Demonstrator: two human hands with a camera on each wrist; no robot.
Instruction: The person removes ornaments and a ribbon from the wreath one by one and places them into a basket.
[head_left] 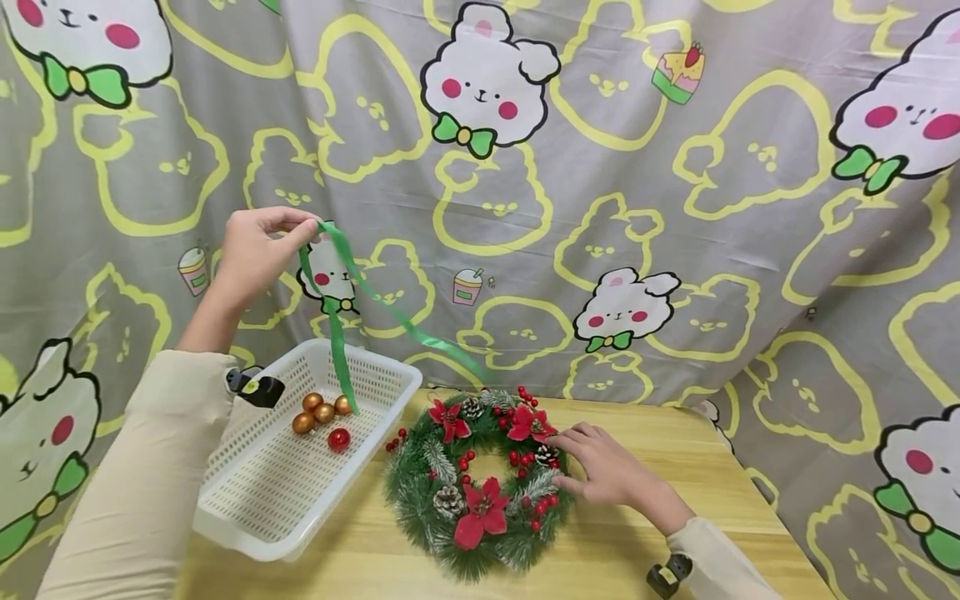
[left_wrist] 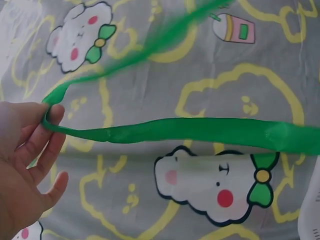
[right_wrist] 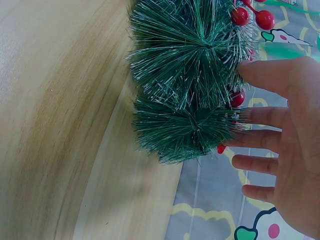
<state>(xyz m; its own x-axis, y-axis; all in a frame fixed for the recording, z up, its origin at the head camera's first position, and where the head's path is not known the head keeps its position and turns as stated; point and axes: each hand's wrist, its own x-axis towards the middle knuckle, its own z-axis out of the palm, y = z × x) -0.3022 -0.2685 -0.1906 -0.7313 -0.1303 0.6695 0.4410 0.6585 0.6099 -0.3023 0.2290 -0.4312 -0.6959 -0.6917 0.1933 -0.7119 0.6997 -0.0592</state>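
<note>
Raised above the basket, my left hand pinches a green ribbon between thumb and fingertips. One end of the ribbon drops into the basket; the other length slants down to the back of the wreath. In the left wrist view the ribbon loops round at the fingertips. A green Christmas wreath with red flowers, berries, pinecones and frosted sprigs lies on the table. At its right side is my right hand, fingers extended. The right wrist view has the thumb and straight fingers right at the bristly needles.
A white plastic basket stands to the left of the wreath. Inside are several gold balls and a red ball. The wooden table ends at a grey patterned curtain hanging behind it.
</note>
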